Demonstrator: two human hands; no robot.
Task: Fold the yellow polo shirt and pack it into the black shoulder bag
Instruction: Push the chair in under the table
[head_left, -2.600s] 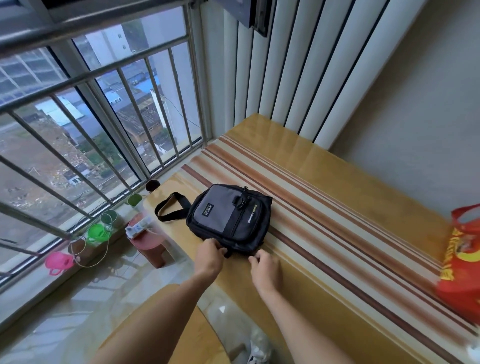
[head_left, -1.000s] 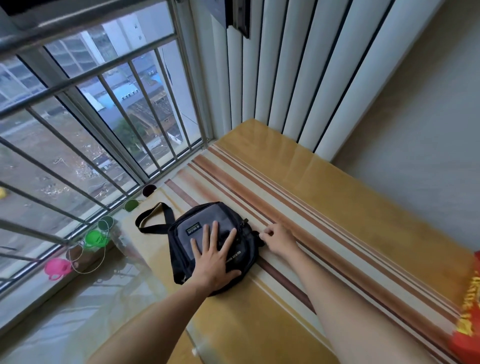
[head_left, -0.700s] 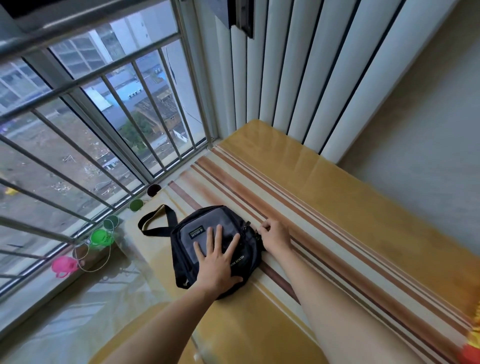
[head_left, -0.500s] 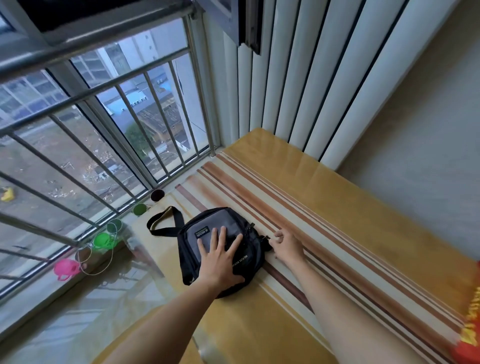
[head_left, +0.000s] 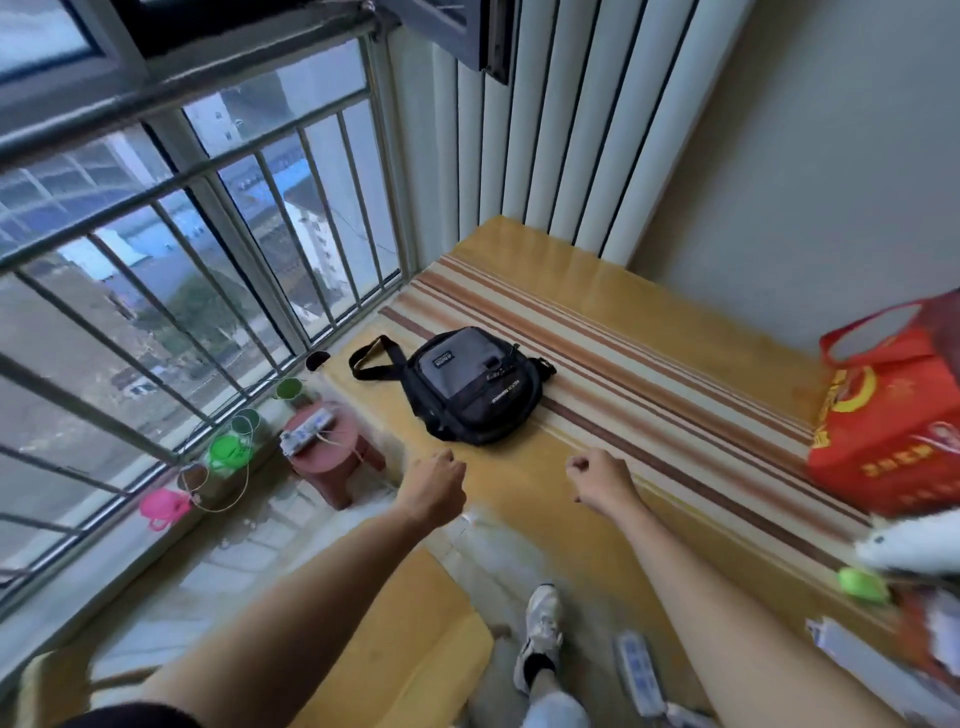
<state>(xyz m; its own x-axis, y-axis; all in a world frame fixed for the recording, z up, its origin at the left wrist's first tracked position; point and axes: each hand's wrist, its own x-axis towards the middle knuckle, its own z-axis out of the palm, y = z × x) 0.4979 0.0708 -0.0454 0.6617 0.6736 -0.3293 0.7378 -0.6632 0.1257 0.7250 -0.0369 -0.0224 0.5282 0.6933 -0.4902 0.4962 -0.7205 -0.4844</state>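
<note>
The black and grey fabric shoulder bag is seen flat on the striped yellow tabletop, its strap looped toward the window. Its zips appear closed. No yellow polo shirt is visible. The left hand and right hand are held just short of the bag, fingers loosely curled, nothing gripped.

Risk, as judged: the bag lies near the tabletop's window-side edge and could be pushed off. A red printed carrier bag is noted well apart to the right; a small maroon stool stands below the tabletop edge.
</note>
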